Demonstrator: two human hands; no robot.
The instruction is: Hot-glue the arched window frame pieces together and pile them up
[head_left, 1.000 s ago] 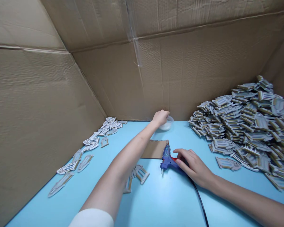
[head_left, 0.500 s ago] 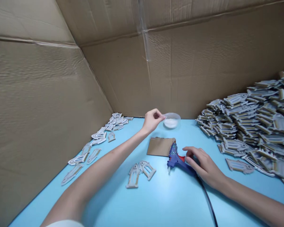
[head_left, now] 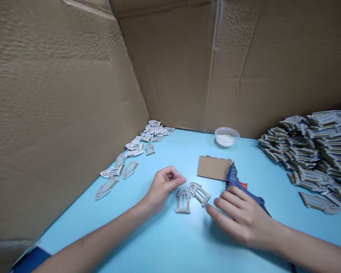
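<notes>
Two arch-shaped pieces lie between my hands, a left one (head_left: 183,201) and a slanted right one (head_left: 200,194). My left hand (head_left: 165,185) is closed, thumb and fingers pinched just above the left piece; what it holds, if anything, is too small to make out. My right hand (head_left: 235,216) has its fingers spread, the index fingertip near the base of the slanted piece. Partly behind that hand lies a blue glue gun (head_left: 238,184) with a red trigger, its nozzle end at the edge of a brown cardboard piece (head_left: 213,167).
A clear bowl (head_left: 226,138) of white material stands near the cardboard wall (head_left: 182,76). Many arched pieces (head_left: 309,148) are heaped at the right. Several more (head_left: 135,146) lie along the left wall. The glue gun's cord runs under my right forearm.
My left hand has come back from the bowl to the two arched pieces. My right hand has moved from beside the glue gun toward them, its fingers spreading. The view has shifted.
</notes>
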